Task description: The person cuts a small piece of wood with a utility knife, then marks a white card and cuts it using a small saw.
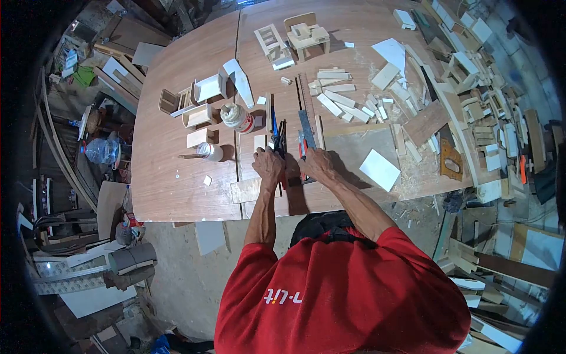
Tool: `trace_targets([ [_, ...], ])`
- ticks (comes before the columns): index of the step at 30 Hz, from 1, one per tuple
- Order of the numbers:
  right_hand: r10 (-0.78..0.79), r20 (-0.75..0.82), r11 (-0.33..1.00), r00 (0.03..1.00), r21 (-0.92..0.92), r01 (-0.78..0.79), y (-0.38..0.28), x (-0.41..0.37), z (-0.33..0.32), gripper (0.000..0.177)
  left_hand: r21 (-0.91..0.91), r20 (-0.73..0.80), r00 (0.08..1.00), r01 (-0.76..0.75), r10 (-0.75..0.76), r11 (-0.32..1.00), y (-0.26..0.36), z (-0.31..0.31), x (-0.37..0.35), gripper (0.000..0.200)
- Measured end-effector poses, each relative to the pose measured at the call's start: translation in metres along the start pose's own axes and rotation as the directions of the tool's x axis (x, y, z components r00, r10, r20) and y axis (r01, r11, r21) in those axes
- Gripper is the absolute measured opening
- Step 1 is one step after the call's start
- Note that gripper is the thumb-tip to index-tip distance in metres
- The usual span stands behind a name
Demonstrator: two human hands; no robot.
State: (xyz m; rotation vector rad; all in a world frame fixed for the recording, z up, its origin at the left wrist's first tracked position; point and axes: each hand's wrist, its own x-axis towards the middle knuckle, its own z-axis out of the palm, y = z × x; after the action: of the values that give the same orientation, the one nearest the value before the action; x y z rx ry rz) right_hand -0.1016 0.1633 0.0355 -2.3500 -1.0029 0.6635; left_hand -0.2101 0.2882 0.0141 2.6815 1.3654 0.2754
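Observation:
My left hand [268, 164] is on the wooden table, its fingers bent beside a small pale wood block [260, 141] and a cluster of dark-handled tools [280, 138]. To its right, my right hand [318, 164] rests with curled fingers by a red-handled tool [303, 147] and the lower end of a grey-blue metal tool [306, 125]. What either hand holds, if anything, is too small to tell. A flat wood strip [246, 191] lies below my left hand. A long ruler [305, 88] lies farther up the table.
A glue bottle [237, 118] and a jar [210, 151] stand on the left, near small wooden furniture pieces [210, 88]. Toward the right lie wood offcuts [339, 97], a white panel [379, 170] and a handsaw [451, 160]. A small wooden chair [306, 36] stands at the back.

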Motion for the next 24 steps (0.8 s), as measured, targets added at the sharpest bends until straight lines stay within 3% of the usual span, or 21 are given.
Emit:
trace_targets([
  [9, 0.031, -0.001, 0.998, 1.000, 0.061, -0.031, 0.008, 0.005, 0.006, 0.039, 0.066, -0.016, 0.985, 0.173, -0.173, 0.983, -0.002, 0.001, 0.010, 0.022],
  [12, -0.002, 0.035, 0.998, 0.999, 0.055, 0.000, 0.005, 0.002, -0.005, 0.041, 0.103, -0.090, 0.987, 0.143, -0.133, 0.984, 0.004, -0.004, 0.016, 0.025],
  [14, 0.041, 0.082, 0.998, 0.996, 0.054, -0.045, 0.002, 0.000, -0.008, 0.050, 0.001, -0.140, 0.990, -0.026, 0.026, 1.000, 0.004, -0.002, 0.033, 0.027],
  [18, 0.054, 0.020, 0.999, 0.998, -0.005, -0.054, -0.001, -0.002, -0.011, 0.052, -0.041, -0.195, 0.981, 0.009, -0.017, 0.999, 0.011, 0.012, 0.074, 0.029],
  [19, 0.035, -0.020, 0.999, 0.999, 0.030, -0.035, 0.000, -0.003, -0.012, 0.051, 0.030, -0.187, 0.981, -0.048, 0.053, 0.998, 0.007, 0.018, 0.084, 0.027],
  [21, 0.006, -0.142, 0.994, 0.990, 0.112, 0.010, 0.000, -0.008, -0.015, 0.048, 0.027, -0.124, 0.992, -0.036, 0.039, 0.999, 0.004, 0.029, 0.097, 0.024],
  [24, 0.091, -0.031, 0.977, 0.995, 0.195, -0.083, -0.012, -0.015, -0.051, 0.044, 0.032, -0.039, 0.996, -0.082, 0.084, 0.996, -0.004, 0.036, 0.107, 0.018],
])
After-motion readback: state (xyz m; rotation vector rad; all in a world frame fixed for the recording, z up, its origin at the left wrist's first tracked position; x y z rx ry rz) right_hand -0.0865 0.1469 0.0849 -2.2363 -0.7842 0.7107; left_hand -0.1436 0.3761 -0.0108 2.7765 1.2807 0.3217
